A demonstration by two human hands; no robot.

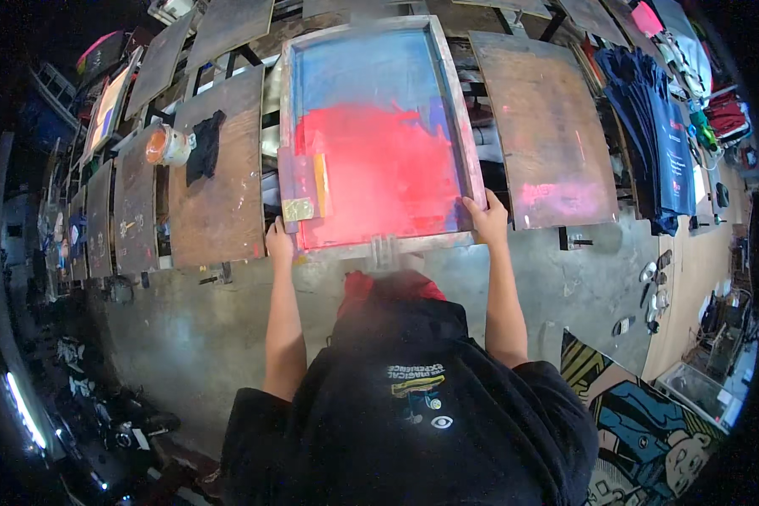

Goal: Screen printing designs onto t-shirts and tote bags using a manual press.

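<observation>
In front of me is a screen-printing frame (468,160) with a pale, ink-stained wooden border. Its mesh is blue at the far end, and bright pink ink (379,177) covers most of the near part. My left hand (280,242) grips the near left corner, fingers closed on the border. Higher up on the right side rail, near its lower end, my right hand (487,221) is wrapped round the wood. Inside the left edge, purple and orange strips and a yellowish patch (298,209) show. A blurred clear clamp-like piece (384,251) overlaps the near border's middle.
Wooden print boards (548,126) flank the frame on both sides. On the left board (219,202) are a jar of orange-red ink (169,146) and a black cloth (204,148). Dark blue fabric items (649,126) hang at right. Shoes (656,287) lie on the floor.
</observation>
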